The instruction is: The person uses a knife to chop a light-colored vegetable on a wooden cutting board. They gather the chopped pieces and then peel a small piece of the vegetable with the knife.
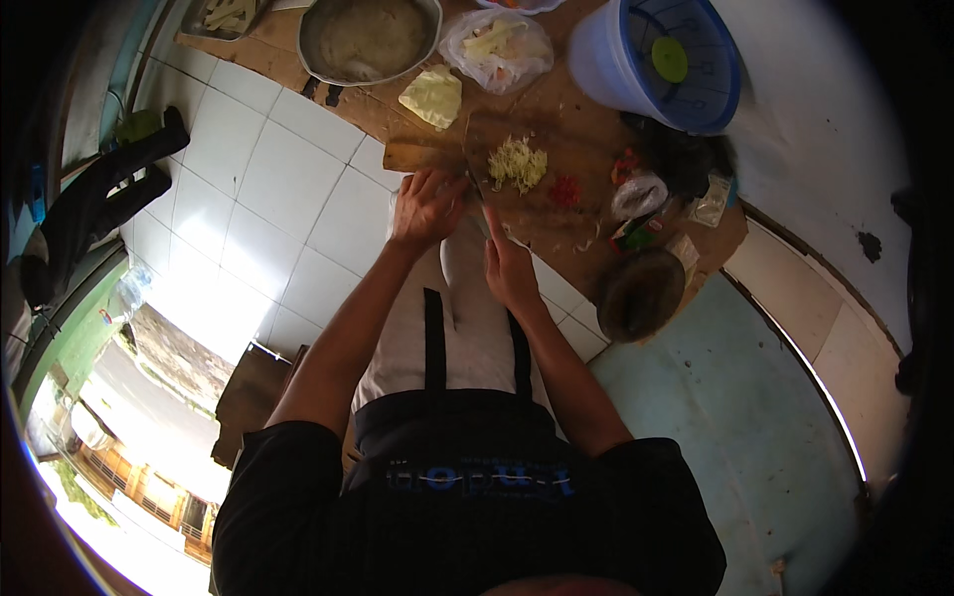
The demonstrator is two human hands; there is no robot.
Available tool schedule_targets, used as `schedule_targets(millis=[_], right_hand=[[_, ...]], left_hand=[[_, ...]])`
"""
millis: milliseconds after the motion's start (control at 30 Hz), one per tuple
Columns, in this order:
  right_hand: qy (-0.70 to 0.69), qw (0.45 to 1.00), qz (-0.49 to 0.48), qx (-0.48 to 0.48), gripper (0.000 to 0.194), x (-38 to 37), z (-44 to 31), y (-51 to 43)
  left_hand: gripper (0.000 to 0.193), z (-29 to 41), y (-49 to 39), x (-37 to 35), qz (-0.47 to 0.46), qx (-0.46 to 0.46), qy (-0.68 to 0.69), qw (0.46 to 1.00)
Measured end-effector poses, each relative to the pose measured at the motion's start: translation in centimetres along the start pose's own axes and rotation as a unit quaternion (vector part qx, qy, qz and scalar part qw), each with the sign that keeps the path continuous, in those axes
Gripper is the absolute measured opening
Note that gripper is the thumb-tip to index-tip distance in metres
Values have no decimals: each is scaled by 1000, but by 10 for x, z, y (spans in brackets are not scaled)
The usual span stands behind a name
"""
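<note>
My right hand [510, 264] grips a kitchen knife [477, 188], index finger stretched along it; the dark blade points away from me. Just left of the blade, my left hand [432, 208] rests with curled fingers at the near edge of a wooden cutting board [417, 156]. Whatever lies under those fingers is hidden. Beyond the knife, to the right, sits a pile of shredded pale-green vegetable [518, 165], perhaps cabbage. Beside it is a small heap of chopped red chilli [564, 191]. A larger pale cabbage piece [432, 97] lies farther off.
A metal pan [369, 37] and a plastic bag of scraps [499, 48] stand at the back. At back right is a blue plastic bucket [656, 59]. A dark stone mortar [641, 294] and several packets [637, 235] occupy the right side of the cardboard-covered table [574, 89].
</note>
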State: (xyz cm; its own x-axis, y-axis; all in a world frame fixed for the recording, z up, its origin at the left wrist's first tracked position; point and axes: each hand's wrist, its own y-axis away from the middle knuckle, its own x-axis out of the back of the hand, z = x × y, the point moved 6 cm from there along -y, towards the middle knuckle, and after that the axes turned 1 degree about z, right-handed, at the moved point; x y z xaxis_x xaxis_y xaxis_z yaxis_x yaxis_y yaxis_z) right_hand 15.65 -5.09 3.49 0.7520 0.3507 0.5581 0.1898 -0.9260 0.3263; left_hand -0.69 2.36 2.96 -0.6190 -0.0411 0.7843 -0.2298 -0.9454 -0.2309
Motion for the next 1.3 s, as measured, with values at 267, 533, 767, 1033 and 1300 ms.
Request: schedule_targets(millis=[267,533,767,1033,1300], right_hand=[[-24,999,22,0,64,14,9,10],[-2,999,-29,-28,65,6,-6,1],[17,1000,-6,-17,65,1,-6,-3],[0,998,-14,-66,67,1,-2,-2],[-18,998,40,-37,67,23,3,3]], left_hand=[[49,-3,22,-6,-64,52,-40,996],[54,-7,25,-7,-87,54,-57,993],[51,-6,24,-7,-75,52,-56,994],[55,-6,23,-8,-71,39,-52,995],[53,7,12,-8,-111,52,-31,992]])
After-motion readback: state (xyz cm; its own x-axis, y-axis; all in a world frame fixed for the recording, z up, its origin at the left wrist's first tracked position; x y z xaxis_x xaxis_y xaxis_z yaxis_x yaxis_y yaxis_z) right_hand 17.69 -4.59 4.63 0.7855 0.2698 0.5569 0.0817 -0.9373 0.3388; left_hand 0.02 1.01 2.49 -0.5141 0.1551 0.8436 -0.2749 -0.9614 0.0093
